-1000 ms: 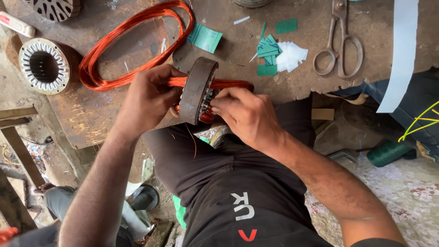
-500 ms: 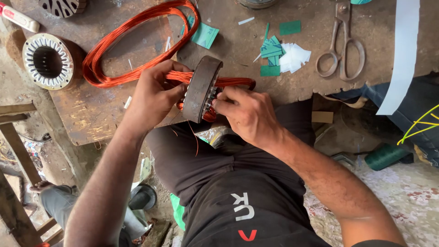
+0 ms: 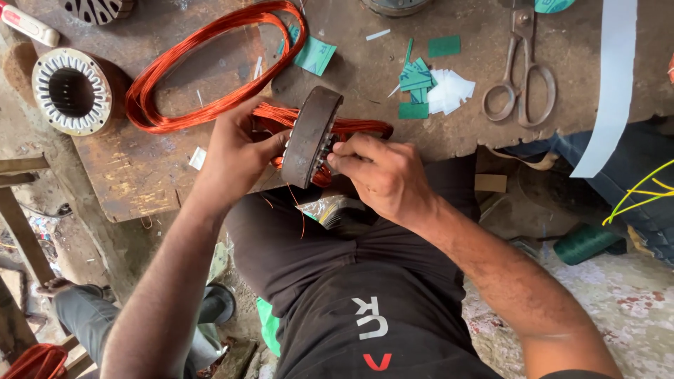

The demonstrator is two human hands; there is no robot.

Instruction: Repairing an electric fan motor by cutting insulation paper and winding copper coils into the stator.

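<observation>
Far left on the worn wooden workbench [image 3: 140,175] lay a second stator core [image 3: 72,91], flat, bore up, with a red-and-white tube [image 3: 28,24] above it at the frame corner. Right of that core sat a large loose loop of copper winding wire [image 3: 210,67], resting flat on the bench. Below, near the bench's lower left edge, another person's foot and trouser leg [image 3: 91,309] showed on the floor.

The left hand [image 3: 235,151] gripped the left face of the stator being wound [image 3: 312,137], fingers curled and pressed against its rim. That stator stood on edge at the bench's front edge, above the person's lap, with copper coils [image 3: 351,128] spilling out on both sides. The right hand [image 3: 382,172] met the stator's right face, thumb and fingertips pinched together at the slots; what exactly they pinched could not be told, likely wire.

Further right lay green insulation paper pieces [image 3: 414,77] touching white paper scraps [image 3: 449,91], then 1 pair of metal scissors [image 3: 523,77], blades pointing up. A long white strip [image 3: 607,84] hung over the bench's right edge. Lower right on the floor lay a green spool [image 3: 586,242] and yellow-green wires [image 3: 642,189].
</observation>
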